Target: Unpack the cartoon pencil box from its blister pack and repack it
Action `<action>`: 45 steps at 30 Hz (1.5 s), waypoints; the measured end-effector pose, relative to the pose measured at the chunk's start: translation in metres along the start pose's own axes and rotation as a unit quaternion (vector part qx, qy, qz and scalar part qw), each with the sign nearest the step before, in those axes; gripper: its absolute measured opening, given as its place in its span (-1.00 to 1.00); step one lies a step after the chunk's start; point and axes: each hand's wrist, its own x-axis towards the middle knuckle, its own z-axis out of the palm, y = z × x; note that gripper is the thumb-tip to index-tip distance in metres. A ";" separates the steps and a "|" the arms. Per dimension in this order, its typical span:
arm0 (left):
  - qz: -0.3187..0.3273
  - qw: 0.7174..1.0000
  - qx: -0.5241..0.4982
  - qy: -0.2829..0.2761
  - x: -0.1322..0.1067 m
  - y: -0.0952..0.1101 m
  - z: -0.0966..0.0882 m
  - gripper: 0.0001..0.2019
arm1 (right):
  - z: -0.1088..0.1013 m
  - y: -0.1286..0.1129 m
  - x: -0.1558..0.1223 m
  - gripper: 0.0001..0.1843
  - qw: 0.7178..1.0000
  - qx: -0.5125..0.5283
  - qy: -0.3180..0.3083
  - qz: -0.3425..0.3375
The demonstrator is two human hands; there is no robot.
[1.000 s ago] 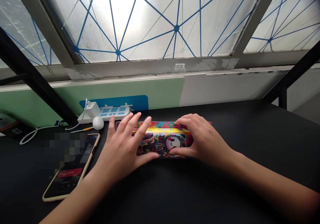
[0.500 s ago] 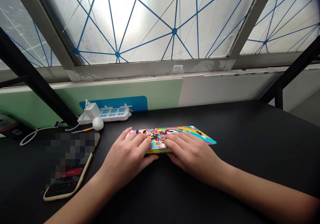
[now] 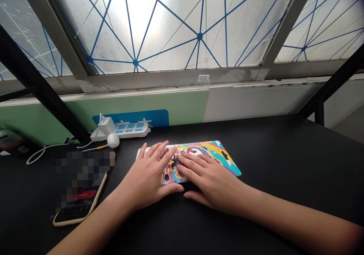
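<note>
The flat, colorful case (image 3: pixel 196 150) lies on the black counter (image 3: pixel 278 164) in front of me, its long side running crosswise, its printed face up. I see a cartoon character with a white face and dark eye patches, and patches of yellow, pink and turquoise, with a dark, cloud-like shape near the right end. My left hand (image 3: pixel 152 174) and right hand (image 3: pixel 213 180) cover part of the print.
</note>
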 end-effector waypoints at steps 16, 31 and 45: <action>-0.074 0.991 -0.060 -0.092 -0.001 -0.019 -0.008 0.01 | -0.012 0.010 0.005 -0.15 0.996 0.059 -0.061 0.002; -0.047 0.985 -0.139 -0.087 -0.003 -0.043 -0.013 0.10 | -0.002 -0.014 0.059 -0.09 0.992 0.080 -0.093 -0.035; -0.053 0.987 -0.113 -0.103 -0.004 -0.044 -0.013 0.07 | -0.003 0.005 0.051 -0.05 0.985 0.134 -0.108 -0.014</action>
